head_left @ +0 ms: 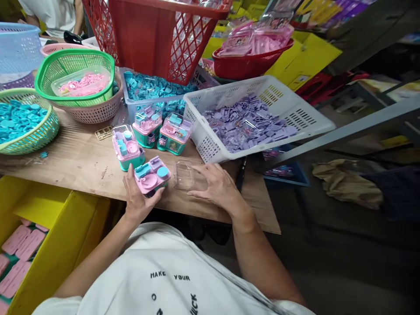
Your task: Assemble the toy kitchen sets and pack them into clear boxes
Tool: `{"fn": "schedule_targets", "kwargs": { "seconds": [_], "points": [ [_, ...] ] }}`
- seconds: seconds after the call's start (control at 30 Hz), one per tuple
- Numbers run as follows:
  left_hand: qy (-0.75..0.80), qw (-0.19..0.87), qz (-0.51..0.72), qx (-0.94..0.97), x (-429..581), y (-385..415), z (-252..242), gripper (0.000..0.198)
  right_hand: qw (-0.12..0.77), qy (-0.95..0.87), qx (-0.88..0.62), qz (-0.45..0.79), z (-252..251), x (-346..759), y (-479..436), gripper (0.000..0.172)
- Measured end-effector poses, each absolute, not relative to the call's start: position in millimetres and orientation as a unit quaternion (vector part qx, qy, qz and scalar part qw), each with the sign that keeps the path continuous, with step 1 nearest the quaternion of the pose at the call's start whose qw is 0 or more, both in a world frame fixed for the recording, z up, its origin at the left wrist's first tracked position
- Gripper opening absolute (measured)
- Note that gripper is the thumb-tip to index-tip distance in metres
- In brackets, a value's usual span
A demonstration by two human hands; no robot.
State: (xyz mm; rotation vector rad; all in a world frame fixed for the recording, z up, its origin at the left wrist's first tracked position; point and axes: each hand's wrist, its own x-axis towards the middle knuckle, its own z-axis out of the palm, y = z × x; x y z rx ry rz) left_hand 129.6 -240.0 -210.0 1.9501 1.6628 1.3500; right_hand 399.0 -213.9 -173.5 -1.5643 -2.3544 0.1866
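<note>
The tabletop's (pixel 83 159) near edge runs just in front of the person's white shirt (pixel 157 262), and both forearms cross it. Bare wood lies left of the hands, as far as the lime-green basket (pixel 49 131), and again at the right front corner, beside a black tool (pixel 241 175). Between the hands the gap is narrow.

The left hand (pixel 139 199) has its fingers closed around a pink-topped toy kitchen box (pixel 151 178), uncovered and near the edge. The right hand's (pixel 218 183) thumb and fingers straddle the right part of a clear plastic cover (pixel 184 176); the plastic is see-through, so I cannot tell whether they grip it.

Behind stand three clear-covered toy boxes (pixel 127 148). The white crate (pixel 210 151) holds purple pieces, the pale-blue basket (pixel 131 105) and lime-green basket teal ones. A bright green basket (pixel 41 83) carries a clear tray (pixel 105 83) of pink pieces. At lower left, a yellow carton (pixel 62 236) contains pink-topped items.
</note>
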Motion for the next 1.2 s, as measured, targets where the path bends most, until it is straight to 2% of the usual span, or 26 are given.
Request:
{"fn": "schedule_targets", "kwargs": {
  "seconds": [0.07, 0.13, 0.23, 0.33, 0.5, 0.6, 0.7, 0.8, 0.9, 1.03, 1.1, 1.2],
  "points": [
    [0.571, 0.120, 0.447, 0.678, 136.2, -239.5, -215.6, 0.126, 0.169, -0.846, -0.496, 0.097, -176.0, 397.1, -204.6, 0.093],
    [0.550, 0.142, 0.436, 0.698, 134.8, -241.1, -216.8, 0.131, 0.167, -0.854, -0.474, 0.134, -180.8, 393.7, -195.3, 0.099],
    [0.512, 0.209, 0.429, 0.714, 122.6, -243.8, -213.4, 0.130, 0.139, -0.834, -0.506, 0.167, -186.3, 395.0, -191.8, 0.101],
    [0.487, 0.284, 0.402, 0.722, 109.6, -241.6, -209.9, 0.128, 0.104, -0.791, -0.584, 0.149, -186.9, 405.3, -201.4, 0.112],
    [0.401, 0.302, 0.364, 0.784, 104.6, -218.0, -207.6, 0.129, 0.058, -0.772, -0.616, 0.149, -180.7, 416.6, -216.7, 0.128],
    [0.350, 0.353, 0.333, 0.801, 107.0, -202.2, -206.5, 0.137, 0.038, -0.815, -0.553, 0.170, -173.7, 413.5, -216.2, 0.116],
    [0.339, 0.401, 0.317, 0.790, 108.5, -195.7, -208.4, 0.137, 0.022, -0.793, -0.590, 0.148, -166.9, 407.3, -212.9, 0.094],
    [0.382, 0.363, 0.354, 0.773, 109.6, -197.3, -212.5, 0.136, 0.018, -0.729, -0.668, 0.145, -160.3, 404.2, -211.1, 0.087],
    [0.423, 0.326, 0.373, 0.759, 110.6, -200.3, -214.6, 0.134, 0.034, -0.742, -0.646, 0.174, -154.2, 406.9, -206.5, 0.081],
    [0.436, 0.323, 0.382, 0.748, 111.4, -200.5, -213.6, 0.133, 0.092, -0.846, -0.500, 0.162, -153.4, 411.0, -190.1, 0.094],
    [0.431, 0.325, 0.387, 0.748, 111.8, -199.7, -214.0, 0.132, 0.079, -0.871, -0.444, 0.197, -157.1, 410.9, -181.3, 0.096],
    [0.419, 0.336, 0.390, 0.749, 112.4, -198.7, -216.8, 0.134, 0.050, -0.865, -0.447, 0.222, -166.0, 409.2, -172.6, 0.099]
  ]
}}
